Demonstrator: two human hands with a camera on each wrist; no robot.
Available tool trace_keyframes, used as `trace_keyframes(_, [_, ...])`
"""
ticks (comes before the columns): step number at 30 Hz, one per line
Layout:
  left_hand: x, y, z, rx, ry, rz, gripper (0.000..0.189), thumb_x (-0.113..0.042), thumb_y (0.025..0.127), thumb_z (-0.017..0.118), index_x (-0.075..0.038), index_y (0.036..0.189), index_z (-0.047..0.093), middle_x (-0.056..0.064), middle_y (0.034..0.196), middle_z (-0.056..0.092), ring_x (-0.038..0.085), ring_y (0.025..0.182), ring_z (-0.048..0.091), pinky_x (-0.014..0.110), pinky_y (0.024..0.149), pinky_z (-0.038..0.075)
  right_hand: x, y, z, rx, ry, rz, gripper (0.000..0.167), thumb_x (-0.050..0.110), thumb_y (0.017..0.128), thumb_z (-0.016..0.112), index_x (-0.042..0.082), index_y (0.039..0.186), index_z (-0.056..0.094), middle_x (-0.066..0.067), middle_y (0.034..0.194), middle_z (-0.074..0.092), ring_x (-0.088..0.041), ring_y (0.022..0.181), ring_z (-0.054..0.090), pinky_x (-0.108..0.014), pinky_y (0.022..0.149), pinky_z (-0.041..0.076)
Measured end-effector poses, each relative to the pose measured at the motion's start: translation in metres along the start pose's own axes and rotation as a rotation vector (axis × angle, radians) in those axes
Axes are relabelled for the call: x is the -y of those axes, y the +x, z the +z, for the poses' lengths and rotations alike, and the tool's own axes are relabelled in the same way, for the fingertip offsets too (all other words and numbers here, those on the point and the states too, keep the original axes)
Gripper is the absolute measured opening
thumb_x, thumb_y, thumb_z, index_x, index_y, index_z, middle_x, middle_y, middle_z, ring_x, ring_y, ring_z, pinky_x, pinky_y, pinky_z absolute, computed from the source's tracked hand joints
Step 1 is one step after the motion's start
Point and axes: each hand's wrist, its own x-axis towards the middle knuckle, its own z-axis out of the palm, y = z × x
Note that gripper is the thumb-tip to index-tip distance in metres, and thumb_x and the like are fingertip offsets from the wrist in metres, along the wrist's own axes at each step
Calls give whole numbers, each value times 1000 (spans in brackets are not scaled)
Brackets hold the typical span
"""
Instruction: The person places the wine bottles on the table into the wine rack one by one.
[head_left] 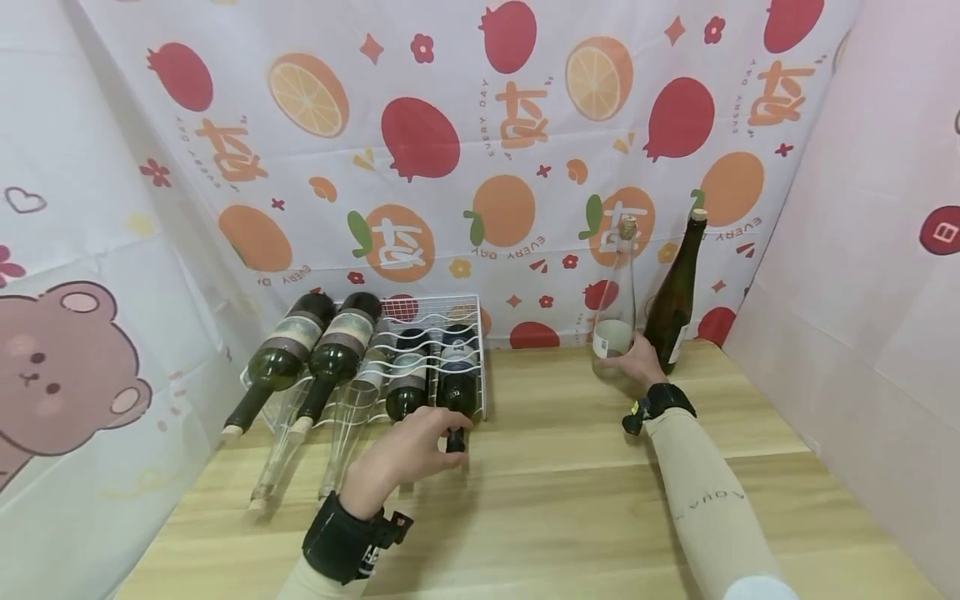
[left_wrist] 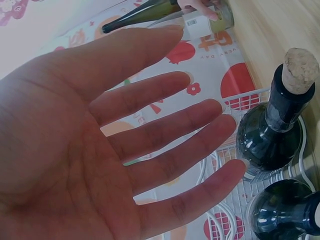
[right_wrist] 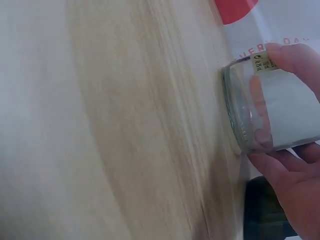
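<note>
My right hand (head_left: pixel 639 362) grips a clear glass bottle (head_left: pixel 617 302) low on its body, fingers and thumb on either side. That bottle stands upright on the table with a cork and a pale label; its base shows in the right wrist view (right_wrist: pixel 239 107). Close on its right stands a dark green corked bottle (head_left: pixel 672 292). My left hand (head_left: pixel 401 458) hovers with spread fingers over the neck of a dark wine bottle (head_left: pixel 459 387) lying in a white wire rack (head_left: pixel 482 367). In the left wrist view its palm (left_wrist: pixel 75 150) holds nothing.
Two dark wine bottles with banded labels lie at the rack's left, the nearer one (head_left: pixel 341 342) beside clear corked bottles (head_left: pixel 348 429) lying lower. Another dark bottle (head_left: pixel 407 379) lies in the rack. A fruit-print curtain (head_left: pixel 450 200) hangs behind the wooden table (head_left: pixel 547 500).
</note>
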Motion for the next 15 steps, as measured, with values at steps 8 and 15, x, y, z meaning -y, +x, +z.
trace_keyframes(8, [0, -5, -1, 7, -13, -8, 40, -20, 88, 82, -4, 123, 72, 11, 117, 75, 30, 103, 69, 42, 87, 56, 8, -13, 4, 80, -116, -94, 91, 25, 76, 93, -3, 145, 41, -28, 137, 58, -42, 124, 57, -58, 107, 47])
trace_keyframes(15, [-1, -8, -5, -17, 3, 2, 39, -20, 87, 83, -5, 121, 72, 9, 115, 75, 27, 101, 70, 40, 84, 57, 27, -27, 0, 89, -213, -223, 84, 24, 74, 93, 4, 141, 48, -23, 130, 64, -40, 117, 62, -59, 101, 51])
